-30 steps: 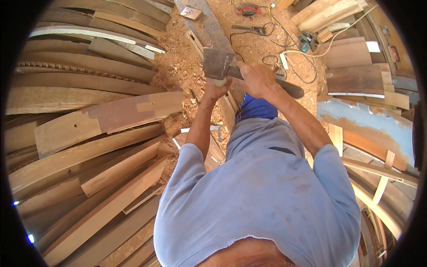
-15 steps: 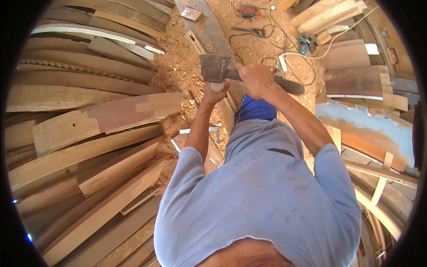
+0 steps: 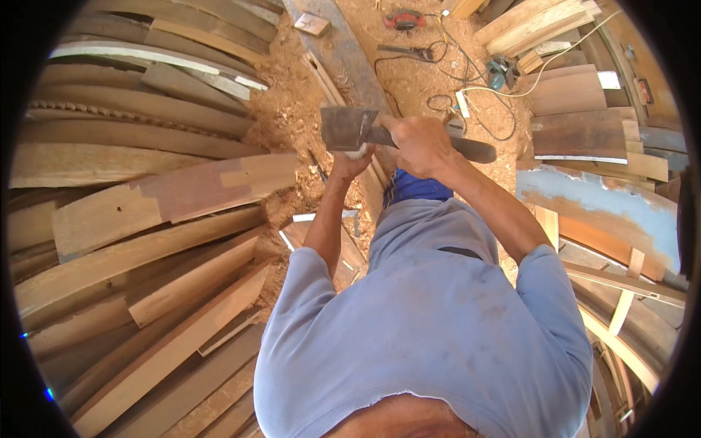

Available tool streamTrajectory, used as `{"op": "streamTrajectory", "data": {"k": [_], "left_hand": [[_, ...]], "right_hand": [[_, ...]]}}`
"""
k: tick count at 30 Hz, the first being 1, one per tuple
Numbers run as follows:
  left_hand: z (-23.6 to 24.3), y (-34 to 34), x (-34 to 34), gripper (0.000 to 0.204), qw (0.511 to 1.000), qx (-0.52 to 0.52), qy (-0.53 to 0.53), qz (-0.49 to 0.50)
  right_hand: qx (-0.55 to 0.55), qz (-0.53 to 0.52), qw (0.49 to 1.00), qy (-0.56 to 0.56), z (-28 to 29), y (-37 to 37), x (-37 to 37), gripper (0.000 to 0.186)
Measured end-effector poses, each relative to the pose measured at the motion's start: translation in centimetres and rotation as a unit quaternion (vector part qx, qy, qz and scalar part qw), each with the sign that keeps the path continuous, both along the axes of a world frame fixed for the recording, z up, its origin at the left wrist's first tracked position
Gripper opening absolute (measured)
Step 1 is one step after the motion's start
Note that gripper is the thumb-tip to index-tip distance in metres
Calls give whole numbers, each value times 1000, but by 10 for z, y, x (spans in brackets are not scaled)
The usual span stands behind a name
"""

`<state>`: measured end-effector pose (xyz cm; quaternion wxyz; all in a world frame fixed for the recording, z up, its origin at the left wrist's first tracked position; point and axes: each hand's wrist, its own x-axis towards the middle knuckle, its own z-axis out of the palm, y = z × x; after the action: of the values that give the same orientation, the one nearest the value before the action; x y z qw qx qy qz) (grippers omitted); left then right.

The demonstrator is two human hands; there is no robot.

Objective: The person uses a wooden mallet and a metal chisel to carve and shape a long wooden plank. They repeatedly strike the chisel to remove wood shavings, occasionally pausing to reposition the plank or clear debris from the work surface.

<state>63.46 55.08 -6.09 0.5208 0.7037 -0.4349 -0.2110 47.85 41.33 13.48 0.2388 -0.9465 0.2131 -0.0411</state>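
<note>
My right hand [image 3: 422, 144] is wrapped round the dark handle of a hatchet [image 3: 346, 128] held crosswise in front of me. Its broad grey head points left, and the handle's end sticks out to the right. My left hand [image 3: 352, 164] is closed just below the head, on a small pale object [image 3: 356, 152] that lies mostly hidden under the blade. I cannot make out what that object is. Beyond the hands, a long grey plank [image 3: 358, 66] runs away from me, with a small wood block [image 3: 312, 24] on it.
Stacked boards [image 3: 131, 135] fill the left side. More boards [image 3: 580, 139] and a board with peeling blue paint [image 3: 595, 193] lie on the right. Wood shavings [image 3: 281, 120] cover the floor. A red power tool [image 3: 404, 20], a green one [image 3: 502, 73] and tangled cords lie ahead.
The hatchet head has shifted slightly left and nearer to me, and my right hand has come a little nearer with it. My left hand stays below the head.
</note>
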Motion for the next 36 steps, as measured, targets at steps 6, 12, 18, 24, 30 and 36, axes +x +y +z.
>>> {"op": "streamTrajectory", "data": {"k": [6,12,18,24,30,36], "left_hand": [[-5,-5,3,33,999,-36,-19,-30],[4,-15,-3,31,1000,-11,21,-9],[-3,-79,47,19,872,-77,476,87],[46,-76,24,22,989,-22,136,51],[92,-86,19,20,992,-51,114,37],[71,-89,14,17,992,-12,128,8]], "right_hand": [[23,7,987,-159,-30,8,3,47],[83,-33,996,30,-6,-3,-1,41],[328,-81,928,-157,-9,21,-18,39],[454,-106,845,-261,-32,30,-63,32],[424,-154,865,-219,-43,21,-86,35],[404,-172,870,-223,-39,17,-89,30]]}}
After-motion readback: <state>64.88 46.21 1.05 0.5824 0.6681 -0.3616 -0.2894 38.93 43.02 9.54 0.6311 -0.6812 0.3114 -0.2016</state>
